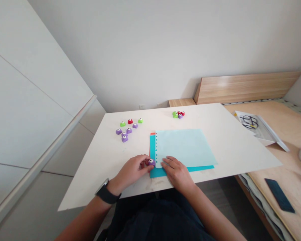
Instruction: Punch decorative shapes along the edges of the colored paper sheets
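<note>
My left hand, with a dark watch on its wrist, pinches a small purple piece with a white eye-like spot. This piece sits at the lower left corner of the paper stack; whether it grips the sheets I cannot tell. My right hand lies on the stack's near edge, fingers stretched out over the paper. On top is a pale blue sheet with a row of holes down its left edge. Beneath it shows a teal sheet, and a sliver of an orange sheet at the upper left.
Several similar purple pieces, two green ones and a red one lie left on the white table. A mixed cluster sits at the back. Right of the table, a bed holds a phone and a black cable.
</note>
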Motion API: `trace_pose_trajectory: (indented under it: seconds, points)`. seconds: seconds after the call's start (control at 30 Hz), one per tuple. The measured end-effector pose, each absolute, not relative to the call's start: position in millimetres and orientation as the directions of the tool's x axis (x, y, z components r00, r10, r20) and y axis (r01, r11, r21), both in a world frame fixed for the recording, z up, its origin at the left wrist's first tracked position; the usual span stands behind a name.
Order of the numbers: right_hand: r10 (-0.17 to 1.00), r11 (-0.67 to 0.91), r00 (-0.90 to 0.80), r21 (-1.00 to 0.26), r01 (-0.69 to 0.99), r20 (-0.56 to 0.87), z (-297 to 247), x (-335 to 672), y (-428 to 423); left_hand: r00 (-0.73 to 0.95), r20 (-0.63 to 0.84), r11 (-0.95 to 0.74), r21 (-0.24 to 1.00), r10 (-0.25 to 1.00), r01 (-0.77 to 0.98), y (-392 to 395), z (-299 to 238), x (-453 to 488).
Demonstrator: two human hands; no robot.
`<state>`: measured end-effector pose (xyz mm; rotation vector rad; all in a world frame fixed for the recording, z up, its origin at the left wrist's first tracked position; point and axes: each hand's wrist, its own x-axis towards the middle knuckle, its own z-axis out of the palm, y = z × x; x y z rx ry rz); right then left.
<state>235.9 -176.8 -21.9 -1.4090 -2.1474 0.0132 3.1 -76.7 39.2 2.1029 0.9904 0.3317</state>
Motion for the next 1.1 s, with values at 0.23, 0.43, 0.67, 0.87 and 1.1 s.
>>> trace_pose_trajectory:
  seconds: [0.23,0.43,0.67,0.87,1.1]
  points:
    - [0.85,0.448,-0.293,-0.31,0.839,0.438,-22.6,235.8,-176.9,0.661,-0.091,-0.398,0.735,0.745,0.549,-75.3,38.8,1.2]
    - [0.84,0.449,-0.289,-0.29,0.845,0.459,-23.1,236.0,-177.6,0.657,-0.087,-0.404,0.726,0.749,0.556,-75.1,35.8,0.9]
    - [0.846,0.446,-0.29,-0.293,0.846,0.448,-22.3,236.4,-177.7,0.657,-0.085,-0.403,0.729,0.749,0.554,-75.8,35.5,0.6]
    - [0.844,0.452,-0.298,-0.294,0.842,0.446,-18.9,236.5,-177.5,0.658,-0.08,-0.401,0.736,0.749,0.546,-76.4,36.1,1.3]
    - [0.845,0.455,-0.305,-0.289,0.843,0.44,-16.7,237.4,-178.9,0.658,-0.076,-0.394,0.748,0.749,0.534,-77.6,34.9,-0.2]
